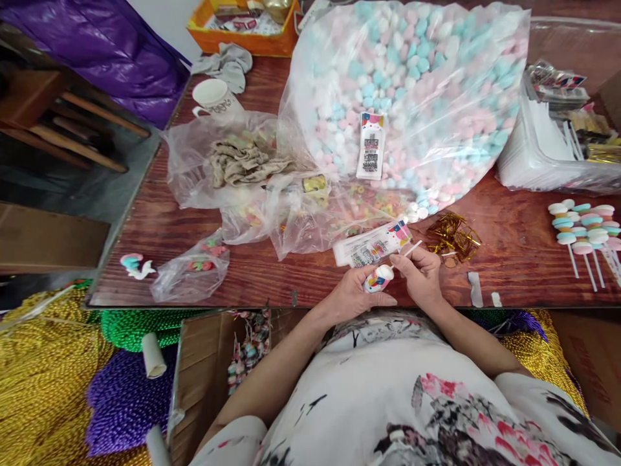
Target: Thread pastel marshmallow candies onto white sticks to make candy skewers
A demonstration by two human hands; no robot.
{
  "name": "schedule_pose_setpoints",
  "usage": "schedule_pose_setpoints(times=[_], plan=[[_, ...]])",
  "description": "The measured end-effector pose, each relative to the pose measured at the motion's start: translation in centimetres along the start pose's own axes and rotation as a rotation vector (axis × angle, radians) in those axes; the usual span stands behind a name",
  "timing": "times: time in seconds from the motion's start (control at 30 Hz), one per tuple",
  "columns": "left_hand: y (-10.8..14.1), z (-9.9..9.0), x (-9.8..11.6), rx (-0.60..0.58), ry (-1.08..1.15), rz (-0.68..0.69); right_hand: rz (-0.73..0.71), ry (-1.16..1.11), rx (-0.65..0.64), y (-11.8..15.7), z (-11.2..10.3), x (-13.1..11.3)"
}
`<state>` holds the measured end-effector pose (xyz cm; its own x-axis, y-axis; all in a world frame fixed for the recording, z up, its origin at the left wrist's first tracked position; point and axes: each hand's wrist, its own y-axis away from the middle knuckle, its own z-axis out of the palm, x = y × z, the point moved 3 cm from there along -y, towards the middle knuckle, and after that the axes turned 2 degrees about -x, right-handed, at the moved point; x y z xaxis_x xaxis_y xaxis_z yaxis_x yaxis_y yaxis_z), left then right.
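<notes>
My left hand [358, 295] is closed around a marshmallow pop [379, 277] in a small printed wrapper, near the table's front edge. A white stick [413, 248] comes out of the pop's end, pinched between the fingers of my right hand [420, 274]. Just beyond my hands lies a stack of flat printed wrappers [371, 244]. Gold twist ties [452, 235] are heaped to the right of them. Most of the pop is hidden by my left fingers.
A large clear bag of pastel marshmallows [412, 84] fills the back, with a printed packet [371, 145] on it. Marshmallow skewers [585, 226] lie right, below a plastic bin [557, 171]. Gummy candy bags [310, 217], a mug [216, 97] and an orange tray [242, 42] stand left.
</notes>
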<state>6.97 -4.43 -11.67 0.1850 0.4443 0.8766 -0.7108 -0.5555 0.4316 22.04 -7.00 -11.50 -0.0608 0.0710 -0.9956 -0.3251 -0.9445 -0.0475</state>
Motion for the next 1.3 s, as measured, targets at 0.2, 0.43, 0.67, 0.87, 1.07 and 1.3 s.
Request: schedule_pose_setpoints(times=[0.2, 0.43, 0.67, 0.87, 1.07, 1.3], plan=[[0.7, -0.9, -0.4, -0.249, 0.023, -0.164, -0.129, -0.003, -0.272, -0.3, -1.0, -0.5], [0.5, -0.3, 0.3, -0.393, 0.022, -0.239, -0.275, 0.0, -0.408, 0.4, 0.0, -1.8], [-0.1, -0.6, 0.4, -0.141, -0.089, -0.039, -0.17, 0.044, -0.319, 0.1, 0.5, -1.6], [0.3, -0.4, 1.9, 0.079, -0.474, 0.208, -0.032, -0.058, -0.447, -1.7, 0.5, -1.9], [0.6, -0.6, 1.5, 0.105, -0.607, 0.184, 0.039, -0.113, -0.365, -1.7, -0.1, -1.4], [1.1, -1.2, -0.6, 0.118, -0.218, 0.046, -0.047, -0.133, -0.25, -1.6, -2.2, -0.8]])
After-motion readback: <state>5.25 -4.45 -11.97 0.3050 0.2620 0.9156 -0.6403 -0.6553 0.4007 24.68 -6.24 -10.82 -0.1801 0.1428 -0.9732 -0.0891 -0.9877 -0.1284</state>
